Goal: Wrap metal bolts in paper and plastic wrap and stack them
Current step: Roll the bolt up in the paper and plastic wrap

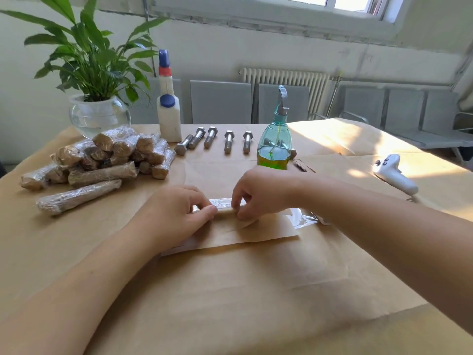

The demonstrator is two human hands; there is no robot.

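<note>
1. I work at a table (230, 303) covered in brown paper, with a radiator (284, 83) and grey chairs behind it under a window.
2. Taking the green spray bottle (273, 147) as my landmark: loose bolts (212, 139) lie in a row to its left, a white glue bottle (167, 108) and potted plant (94, 73) further left, and the stack of wrapped bolts (102, 160) left and nearer me.
3. In front of the spray bottle, my left hand (176, 213) and right hand (261, 193) both pinch the paper roll (225, 210) with curled fingers, one at each end.
4. The roll lies flat, its long axis running left to right, on a paper sheet (243, 231) with plastic wrap (304, 219) under it.
</note>
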